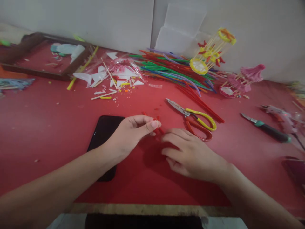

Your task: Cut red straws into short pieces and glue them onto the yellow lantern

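Note:
My left hand is closed in a pinch, thumb against fingers, on a short piece of red pipe cleaner. Thin red ends of it stick out around the fingertips. Just to its right, my right hand is loosely curled with gaps between its fingers, which are slightly blurred. I see nothing held in it, and a red end comes close to its fingertips. Scissors with one yellow and one red handle lie beyond the right hand, blades partly apart. A black phone lies partly under my left wrist.
Several coloured pipe cleaners are heaped at the back beside white scraps. A yellow stick model and a pink one stand behind. A green-handled knife and a glue gun lie right. A wooden frame sits back left.

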Demonstrator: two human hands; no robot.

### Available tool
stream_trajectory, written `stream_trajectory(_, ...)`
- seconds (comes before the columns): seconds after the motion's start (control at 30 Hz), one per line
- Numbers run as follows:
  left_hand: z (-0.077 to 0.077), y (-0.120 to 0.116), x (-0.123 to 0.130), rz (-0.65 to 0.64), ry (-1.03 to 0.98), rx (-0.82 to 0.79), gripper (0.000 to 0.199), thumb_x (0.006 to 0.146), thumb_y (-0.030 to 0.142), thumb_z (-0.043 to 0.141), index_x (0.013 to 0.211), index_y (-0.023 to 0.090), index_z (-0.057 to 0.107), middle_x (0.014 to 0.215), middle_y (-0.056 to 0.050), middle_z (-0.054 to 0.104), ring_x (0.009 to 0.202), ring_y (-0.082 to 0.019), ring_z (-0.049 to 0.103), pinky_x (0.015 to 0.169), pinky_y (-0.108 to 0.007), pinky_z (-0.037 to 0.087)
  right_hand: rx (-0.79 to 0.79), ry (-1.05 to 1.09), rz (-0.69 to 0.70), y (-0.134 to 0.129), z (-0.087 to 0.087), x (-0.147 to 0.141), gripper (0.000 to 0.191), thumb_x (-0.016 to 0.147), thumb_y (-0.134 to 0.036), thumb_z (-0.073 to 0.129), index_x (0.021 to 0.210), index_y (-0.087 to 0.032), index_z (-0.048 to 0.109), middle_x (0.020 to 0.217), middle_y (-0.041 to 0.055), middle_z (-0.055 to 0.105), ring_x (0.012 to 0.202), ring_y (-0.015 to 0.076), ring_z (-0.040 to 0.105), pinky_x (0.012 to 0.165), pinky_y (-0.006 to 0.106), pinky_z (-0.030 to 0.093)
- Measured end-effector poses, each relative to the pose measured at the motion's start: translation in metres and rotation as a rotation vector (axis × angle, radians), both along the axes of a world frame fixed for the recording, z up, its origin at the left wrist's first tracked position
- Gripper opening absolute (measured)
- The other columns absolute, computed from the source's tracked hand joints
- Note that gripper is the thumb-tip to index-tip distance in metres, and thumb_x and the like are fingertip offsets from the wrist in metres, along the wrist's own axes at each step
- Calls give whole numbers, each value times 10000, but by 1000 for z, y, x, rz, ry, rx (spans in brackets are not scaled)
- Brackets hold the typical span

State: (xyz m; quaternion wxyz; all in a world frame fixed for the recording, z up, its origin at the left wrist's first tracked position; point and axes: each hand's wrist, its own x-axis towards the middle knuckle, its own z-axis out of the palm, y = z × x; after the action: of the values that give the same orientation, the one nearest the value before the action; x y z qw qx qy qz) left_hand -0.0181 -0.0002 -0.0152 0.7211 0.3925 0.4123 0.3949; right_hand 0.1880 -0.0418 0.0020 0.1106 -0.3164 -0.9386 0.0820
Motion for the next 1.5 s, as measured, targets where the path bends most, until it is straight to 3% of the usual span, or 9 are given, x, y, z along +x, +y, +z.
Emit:
stream_trajectory(0.1,1,0,1,-5,13,-5,155,709,310,823,730,176,750,729,6,711,654,-97,595,699,-237,478,39,-5,15,-1,-3,-7,128,838,-112,557,771,-171,649,947,84,669,987,245,615,858,424,556)
stream_trajectory(0.23,3,-1,1,-29,18,-42,179,686,315,837,714,162,749,716,-2,711,667,-101,611,703,-237,500,-9,287,-1,-1,-6,-11,137,880,-108,517,837,-174,630,838,49,686,828,164,627,790,330,568)
stream_trajectory(0.3,4,-2,1,-56,8,-73,199,682,331,840,704,156,747,716,-7,713,685,-107,623,713,-240,517,-71,465,-108,-3,-6,-12,115,886,-115,531,865,-190,616,820,25,692,783,133,641,740,279,569)
stream_trajectory(0.43,6,-3,2,-116,12,-96,183,694,324,836,719,165,749,707,5,722,669,-92,632,718,-219,527,-284,811,-460,-9,-6,-17,54,878,-163,595,911,-201,614,746,-10,700,640,103,677,591,215,573)
stream_trajectory(0.53,10,-4,3,-158,42,-44,151,709,286,826,703,159,744,666,8,713,644,-93,633,698,-210,525,-505,1021,-579,-11,-7,-23,33,868,-202,621,892,-186,606,648,-24,686,546,103,673,507,196,573)
stream_trajectory(0.83,16,-5,6,-220,61,81,118,749,222,784,670,152,731,669,-2,715,664,-119,652,696,-221,514,-660,1104,-567,-12,-10,-30,139,819,-199,674,829,-194,535,654,-24,693,560,108,694,521,182,588)
stream_trajectory(0.97,14,-4,4,-248,54,48,127,770,227,769,685,150,716,657,16,701,653,-90,631,680,-189,488,-547,1037,-528,-12,-11,-27,128,827,-197,679,886,-196,566,734,-13,721,614,111,714,551,179,591)
stream_trajectory(1.23,6,-5,3,-236,-80,-118,167,777,299,772,726,152,711,746,6,728,698,-91,644,734,-221,512,-32,693,-392,-5,-6,-15,288,830,-224,719,1112,-246,663,888,0,751,756,117,706,729,232,598)
stream_trajectory(1.5,5,-4,4,-245,-79,-121,156,779,277,773,719,149,709,698,28,718,678,-61,644,722,-177,513,-19,688,-402,-5,-8,-17,267,831,-215,713,1095,-245,691,865,2,750,734,118,697,703,236,585)
